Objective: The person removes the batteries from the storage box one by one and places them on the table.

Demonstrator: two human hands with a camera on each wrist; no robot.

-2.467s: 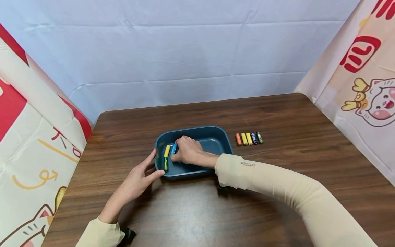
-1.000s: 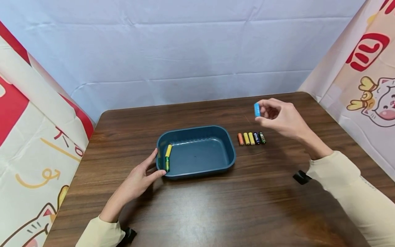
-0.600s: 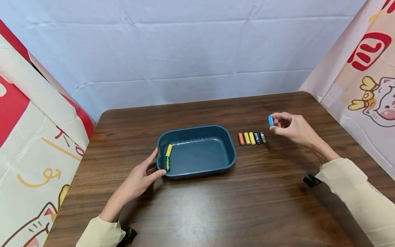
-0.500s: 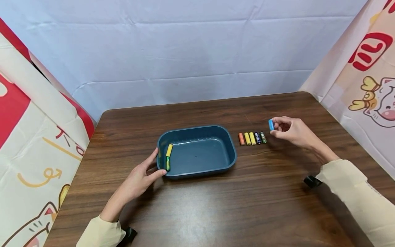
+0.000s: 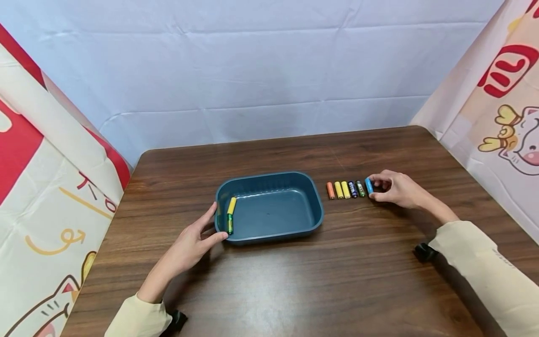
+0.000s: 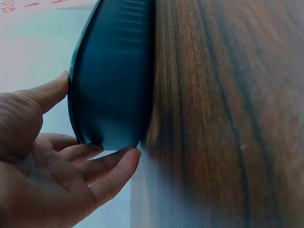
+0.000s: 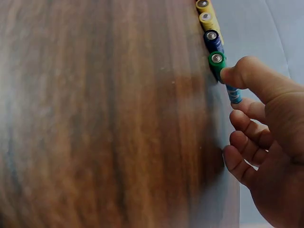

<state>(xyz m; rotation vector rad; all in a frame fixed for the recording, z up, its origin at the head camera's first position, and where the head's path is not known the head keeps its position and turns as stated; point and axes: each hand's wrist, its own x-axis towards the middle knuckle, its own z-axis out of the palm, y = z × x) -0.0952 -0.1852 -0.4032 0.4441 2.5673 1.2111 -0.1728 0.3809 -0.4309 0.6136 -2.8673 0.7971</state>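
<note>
My right hand (image 5: 397, 188) pinches a light blue battery (image 5: 369, 186) between thumb and fingers, low over the table at the right end of a row of batteries. The row runs from an orange battery (image 5: 331, 190) through two yellow ones and a dark blue battery (image 5: 353, 189) to a green one (image 5: 360, 188). In the right wrist view the thumb partly covers the blue battery (image 7: 234, 94). My left hand (image 5: 187, 243) rests spread against the left end of a dark teal plastic box (image 5: 273, 213), thumb at its rim. Inside, a yellow battery (image 5: 232, 206) and a green battery (image 5: 229, 223) lie end to end.
Everything stands on a dark wood-grain table (image 5: 269, 290). A pale cloth (image 5: 261, 70) hangs behind its far edge, and printed cartoon sheets (image 5: 513, 126) flank both sides. A black strap piece (image 5: 425, 252) shows beneath the right sleeve.
The right hand took the light blue battery out of the box, carried it right, and lowered it beside the green battery at the row's end. The left hand has stayed at the box.
</note>
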